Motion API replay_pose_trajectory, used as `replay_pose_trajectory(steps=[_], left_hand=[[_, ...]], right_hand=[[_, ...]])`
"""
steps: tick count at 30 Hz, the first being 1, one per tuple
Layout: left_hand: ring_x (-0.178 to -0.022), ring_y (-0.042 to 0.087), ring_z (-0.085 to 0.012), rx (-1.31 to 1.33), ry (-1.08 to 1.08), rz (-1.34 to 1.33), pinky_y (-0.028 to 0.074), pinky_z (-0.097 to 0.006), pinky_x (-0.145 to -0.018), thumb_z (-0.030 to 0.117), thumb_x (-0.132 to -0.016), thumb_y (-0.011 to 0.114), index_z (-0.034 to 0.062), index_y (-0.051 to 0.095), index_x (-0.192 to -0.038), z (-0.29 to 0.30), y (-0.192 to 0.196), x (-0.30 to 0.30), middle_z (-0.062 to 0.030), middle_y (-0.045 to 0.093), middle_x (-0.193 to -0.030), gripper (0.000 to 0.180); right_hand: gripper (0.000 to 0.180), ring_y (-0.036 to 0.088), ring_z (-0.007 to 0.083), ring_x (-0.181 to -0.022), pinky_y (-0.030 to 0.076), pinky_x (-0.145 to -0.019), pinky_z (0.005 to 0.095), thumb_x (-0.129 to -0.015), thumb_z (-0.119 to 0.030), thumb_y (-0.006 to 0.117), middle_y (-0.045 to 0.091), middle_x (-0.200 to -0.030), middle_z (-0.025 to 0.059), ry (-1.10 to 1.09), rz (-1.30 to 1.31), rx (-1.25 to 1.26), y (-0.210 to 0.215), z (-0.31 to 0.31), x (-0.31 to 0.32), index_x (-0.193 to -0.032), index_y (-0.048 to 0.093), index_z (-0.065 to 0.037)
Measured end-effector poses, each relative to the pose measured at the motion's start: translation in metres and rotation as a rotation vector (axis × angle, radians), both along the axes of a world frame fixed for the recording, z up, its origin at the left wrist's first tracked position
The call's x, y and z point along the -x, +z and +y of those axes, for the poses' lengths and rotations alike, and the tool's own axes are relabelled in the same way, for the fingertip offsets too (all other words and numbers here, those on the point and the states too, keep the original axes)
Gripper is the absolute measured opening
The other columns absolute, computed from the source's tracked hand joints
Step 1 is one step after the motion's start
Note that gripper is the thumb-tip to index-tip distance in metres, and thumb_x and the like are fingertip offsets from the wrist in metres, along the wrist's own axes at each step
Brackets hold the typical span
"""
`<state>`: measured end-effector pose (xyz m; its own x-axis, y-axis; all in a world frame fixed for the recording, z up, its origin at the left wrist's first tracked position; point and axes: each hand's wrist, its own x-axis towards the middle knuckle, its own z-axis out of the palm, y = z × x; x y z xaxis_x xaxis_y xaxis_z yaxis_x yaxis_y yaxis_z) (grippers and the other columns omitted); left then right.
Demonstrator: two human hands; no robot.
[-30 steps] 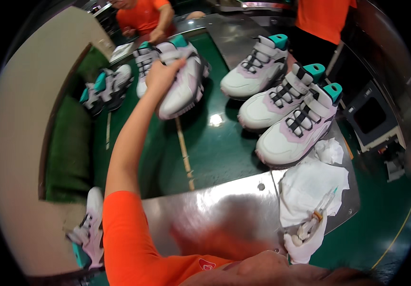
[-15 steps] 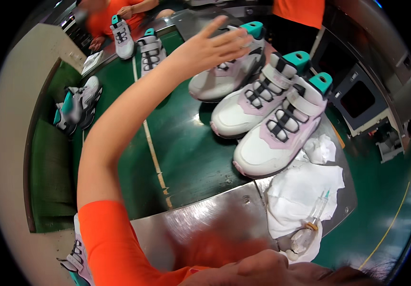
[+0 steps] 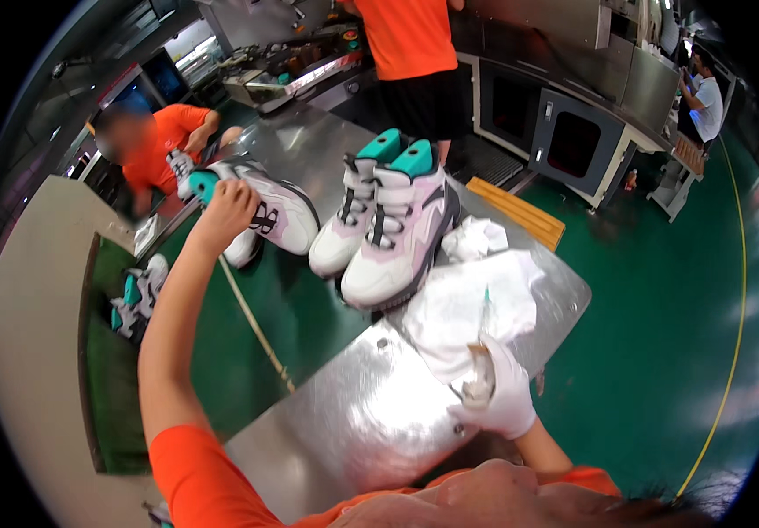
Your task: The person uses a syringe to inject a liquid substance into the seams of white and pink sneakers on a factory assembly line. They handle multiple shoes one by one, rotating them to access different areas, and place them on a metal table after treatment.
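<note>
My left hand reaches far over the green belt and grips a white sneaker by its teal heel. Two more white and pink sneakers with teal heels stand side by side just right of it. My right hand, in a white glove, rests on the metal plate and holds a small brush with a thin pale-green handle. The brush lies over a crumpled white cloth.
More sneakers lie on the belt's left side. A seated person in orange works at the far left. Another person in orange stands behind the shoes. Grey machine cabinets and a yellow mat stand right of them.
My left hand let go of a far-left sneaker, swung right with fingers spread, and now grips another sneaker's heel. The view turned right. My right hand stayed on the plate.
</note>
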<state>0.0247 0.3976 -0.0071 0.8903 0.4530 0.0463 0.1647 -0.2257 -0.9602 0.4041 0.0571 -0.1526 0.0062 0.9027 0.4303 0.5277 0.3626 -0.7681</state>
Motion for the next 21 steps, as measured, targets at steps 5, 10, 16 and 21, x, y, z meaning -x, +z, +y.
replay_pose_trajectory(steps=[5,10,16,21], left_hand=[[-0.089,0.058,-0.0292,0.264,0.178,-0.42,0.051,-0.038,-0.077,0.01,-0.061,0.074,0.0042,0.058,-0.116,-0.183,0.025,0.048,-0.0126,0.059,-0.111,0.057],[-0.084,0.061,-0.0285,0.428,0.233,-0.799,0.052,-0.036,-0.072,0.007,-0.055,0.079,0.0053,0.061,-0.118,-0.375,0.019,0.009,-0.0134,0.061,-0.115,0.066],[-0.083,0.063,-0.0302,0.374,0.165,-0.83,0.053,-0.033,-0.066,0.005,-0.072,0.068,0.0178,0.07,-0.11,-0.5,-0.024,-0.03,-0.0125,0.067,-0.108,0.04],[-0.086,0.062,-0.0276,0.45,-0.048,-0.943,0.049,-0.03,-0.063,0.017,-0.077,0.071,0.0149,0.067,-0.106,-0.521,-0.064,-0.016,-0.0179,0.066,-0.117,0.03]], right_hand=[[0.097,0.057,0.0396,-0.115,0.048,-0.096,0.0428,-0.058,-0.025,0.087,0.058,-0.122,0.0222,0.081,0.004,-0.002,-0.004,-0.001,0.006,-0.139,0.041,0.002],[0.093,0.062,0.0308,-0.101,0.05,-0.09,0.0389,-0.059,-0.019,0.085,0.063,-0.112,0.0196,0.003,-0.021,0.035,-0.012,-0.004,0.001,-0.14,0.043,0.001],[0.078,0.048,0.0093,-0.078,0.046,-0.073,0.0237,-0.068,0.0,0.077,0.052,-0.091,0.0011,0.164,0.235,0.257,-0.004,-0.012,0.013,-0.139,0.046,0.001],[0.082,0.052,0.0102,-0.085,0.048,-0.078,0.0239,-0.065,0.002,0.076,0.059,-0.112,0.006,0.193,0.179,0.395,0.026,-0.025,0.006,-0.141,0.044,0.0]])
